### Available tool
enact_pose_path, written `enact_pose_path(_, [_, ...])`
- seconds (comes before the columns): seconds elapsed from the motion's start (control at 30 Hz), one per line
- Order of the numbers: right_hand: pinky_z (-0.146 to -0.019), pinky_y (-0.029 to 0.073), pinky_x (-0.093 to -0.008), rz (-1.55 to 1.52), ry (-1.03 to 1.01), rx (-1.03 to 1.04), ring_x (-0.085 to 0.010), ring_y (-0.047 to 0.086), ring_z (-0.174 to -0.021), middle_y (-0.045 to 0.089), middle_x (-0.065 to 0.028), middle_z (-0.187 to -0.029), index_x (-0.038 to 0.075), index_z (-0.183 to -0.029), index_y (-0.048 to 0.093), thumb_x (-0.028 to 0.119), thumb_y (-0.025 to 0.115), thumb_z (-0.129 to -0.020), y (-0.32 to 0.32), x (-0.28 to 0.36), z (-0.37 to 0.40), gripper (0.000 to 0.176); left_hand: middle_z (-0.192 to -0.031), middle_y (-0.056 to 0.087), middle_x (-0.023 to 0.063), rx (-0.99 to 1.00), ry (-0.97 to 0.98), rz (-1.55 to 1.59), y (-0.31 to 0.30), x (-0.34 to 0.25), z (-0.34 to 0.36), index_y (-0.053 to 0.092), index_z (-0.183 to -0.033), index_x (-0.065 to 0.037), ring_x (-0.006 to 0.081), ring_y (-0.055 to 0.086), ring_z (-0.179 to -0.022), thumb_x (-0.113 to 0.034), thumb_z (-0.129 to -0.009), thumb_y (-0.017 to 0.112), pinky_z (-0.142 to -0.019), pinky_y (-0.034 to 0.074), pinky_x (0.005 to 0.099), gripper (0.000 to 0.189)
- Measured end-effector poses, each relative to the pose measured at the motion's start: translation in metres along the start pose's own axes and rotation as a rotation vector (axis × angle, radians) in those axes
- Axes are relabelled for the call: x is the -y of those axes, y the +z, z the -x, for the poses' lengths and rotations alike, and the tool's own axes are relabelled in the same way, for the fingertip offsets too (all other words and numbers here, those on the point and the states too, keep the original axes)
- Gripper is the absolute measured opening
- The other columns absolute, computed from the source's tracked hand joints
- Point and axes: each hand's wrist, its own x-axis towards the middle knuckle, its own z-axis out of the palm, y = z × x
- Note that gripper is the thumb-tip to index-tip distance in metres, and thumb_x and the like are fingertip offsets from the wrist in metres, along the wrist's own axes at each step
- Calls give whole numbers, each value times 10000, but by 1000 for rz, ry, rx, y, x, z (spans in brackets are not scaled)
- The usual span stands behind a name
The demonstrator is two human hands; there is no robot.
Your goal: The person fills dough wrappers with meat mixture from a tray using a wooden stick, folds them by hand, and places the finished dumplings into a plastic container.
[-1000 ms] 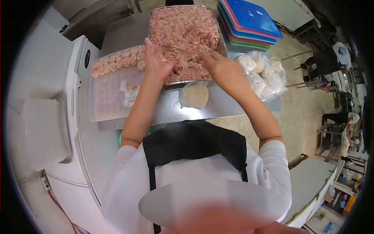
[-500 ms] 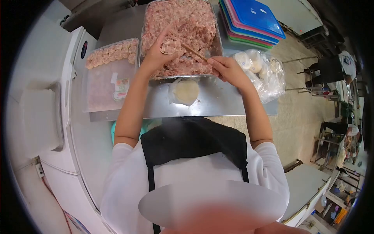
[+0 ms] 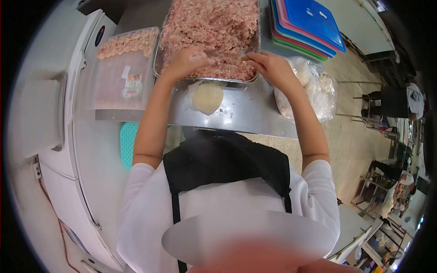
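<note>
My left hand (image 3: 184, 65) is over the near left part of a metal tray (image 3: 207, 81) heaped with pinkish minced meat (image 3: 214, 32). Its fingers are curled, partly blurred, around a dumpling wrapper (image 3: 197, 55) with meat on it. At the tray's near right corner, my right hand (image 3: 274, 68) pinches a thin wooden stick, now mostly lost against the meat. A stack of round pale wrappers (image 3: 208, 96) lies on plastic on the steel table, just in front of the tray.
To the left, a clear plastic container (image 3: 109, 86) carries rows of shaped dumplings (image 3: 127, 43) at its far end. Coloured lids (image 3: 314, 22) are stacked at the back right, behind bagged wrappers (image 3: 314, 86). A turquoise perforated basket (image 3: 129, 145) sits below the table edge (image 3: 236, 128).
My left hand has gone from flat to curled around the wrapper. My right hand has shifted slightly right and up, drawing the stick away from the wrapper. The whole view has tilted slightly.
</note>
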Motion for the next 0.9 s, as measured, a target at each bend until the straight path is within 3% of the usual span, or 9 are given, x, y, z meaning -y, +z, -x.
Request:
enact_pose_path(0.1, [-638,501,-436,-76,-85,-221,-333,630,-776,640,-114,-851,154,-1044,653,282,566,-901,14,24,11,211,-1024,645,100,-118,-89,38,4,6,3,622,-1063,-3,204,594,-944,-319,-713,773,-865,467,321,496])
enact_pose_path(0.23, [-683,487,-438,245,82,98,-347,625,-824,629,-139,-844,136,-1119,613,253,530,-914,43,-22,8,251,-929,654,86,-183,-97,37,8,-11,14,628,-1048,-13,176,596,-869,-312,-759,751,-796,476,317,433])
enact_pose_path(0.3, [-726,484,-439,163,106,93,-357,621,-855,643,-167,-869,124,-1098,643,275,520,-915,29,-32,15,267,-948,653,85,-115,-216,177,0,-18,23,631,-1065,-40,181,596,-885,-273,-747,753,-815,474,328,412])
enact_pose_path(0.37, [-746,482,-432,115,167,115,-359,616,-868,647,-181,-882,113,-1081,663,286,520,-919,0,-22,20,277,-953,650,79,-144,-141,196,0,-28,32,632,-1061,-61,191,596,-890,-240,-737,751,-824,471,336,390])
enact_pose_path(0.5, [-806,487,-350,-535,89,-1,-264,650,-916,684,-141,-1026,36,-1091,664,254,577,-924,-22,-2,28,288,-971,654,71,-181,280,63,2,-45,27,635,-1032,-73,222,604,-905,-200,-721,740,-840,465,342,352])
enact_pose_path(0.63, [-799,487,-316,-458,-54,148,-222,650,-908,685,-122,-1054,22,-1092,661,226,600,-915,1,21,22,277,-1029,664,91,174,379,-39,-11,-48,17,647,-1029,-67,241,617,-969,-190,-702,750,-875,461,335,363])
enact_pose_path(0.73, [-734,499,-355,-119,-108,-14,-295,637,-832,672,-123,-964,70,-1061,673,227,623,-888,-16,9,13,239,-1058,654,97,-7,197,-255,-5,-51,27,661,-993,-71,236,613,-986,-191,-705,754,-887,457,329,325])
enact_pose_path(0.83, [-696,495,-385,-4,-150,-250,-323,614,-799,649,-107,-893,116,-1043,677,228,632,-870,-26,47,24,211,-1039,649,103,-133,91,5,-4,-35,28,641,-1011,-55,238,611,-962,-213,-717,759,-872,459,323,354])
enact_pose_path(0.9, [-663,487,-384,53,-150,-202,-311,613,-761,632,-91,-840,151,-1044,682,234,628,-871,-19,51,23,200,-1063,649,115,-102,160,-116,-12,-41,29,625,-1066,-44,234,611,-974,-225,-724,760,-879,459,326,409])
